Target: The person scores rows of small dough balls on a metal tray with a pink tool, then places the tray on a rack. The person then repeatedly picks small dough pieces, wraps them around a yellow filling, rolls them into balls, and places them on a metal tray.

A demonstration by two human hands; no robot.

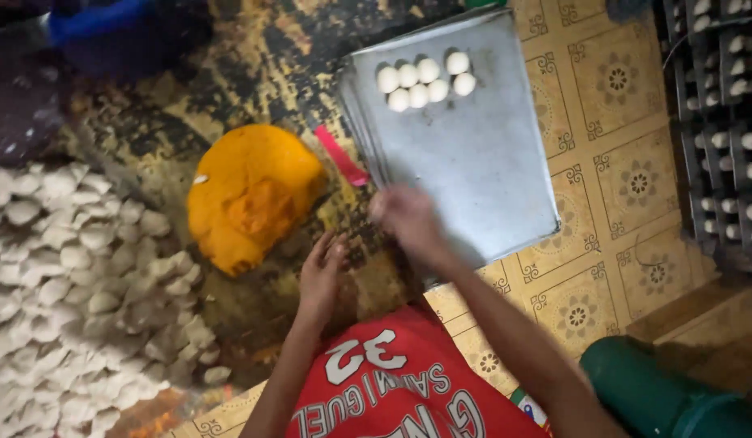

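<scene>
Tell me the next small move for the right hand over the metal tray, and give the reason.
Probably carry the right hand up to the far end of the grey tray and set a ball beside the white dough balls. Seven sit clustered there and the rest of the tray is bare. The hand is blurred, so whether it holds a ball cannot be told.

Tiled floor (627, 243), metal tray (473, 162), orange mound (250, 195)

tray (473, 154): dull grey sheet metal, matt, scuffed. dough balls (425, 77): smooth, pale, floury. orange mass (250, 195): soft, moist, lumpy paste. flat white pieces (76, 268): dry, powdery. floor tiles (619, 81): glazed patterned ceramic, worn dark and grimy beside the paste.
</scene>
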